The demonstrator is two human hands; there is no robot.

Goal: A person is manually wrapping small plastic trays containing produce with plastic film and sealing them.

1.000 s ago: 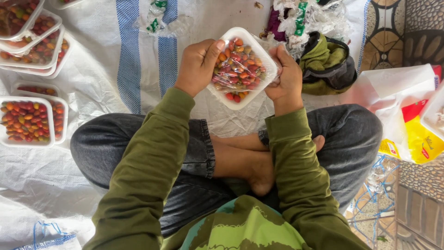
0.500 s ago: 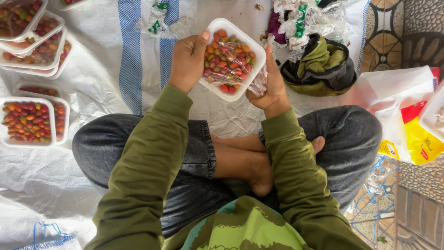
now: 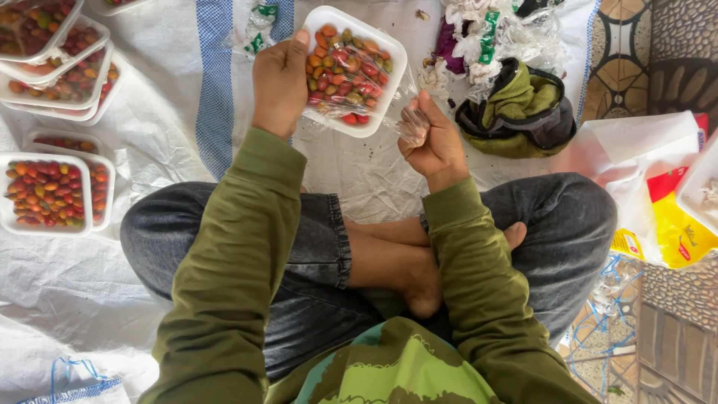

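Left hand (image 3: 279,82) clamped on tray (image 3: 351,69) edge, held above sheet (image 3: 149,135). Right hand (image 3: 431,142) fisted on film (image 3: 407,120). Tray likely light, flimsy: support rim. Film thin, clingy.

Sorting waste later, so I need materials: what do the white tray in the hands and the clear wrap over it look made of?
The white tray looks like foam plastic: matte, thick rounded rim. The clear wrap, bunched in the right hand, seems thin plastic film: glossy, see-through, crinkled. The left hand grips the tray's edge.
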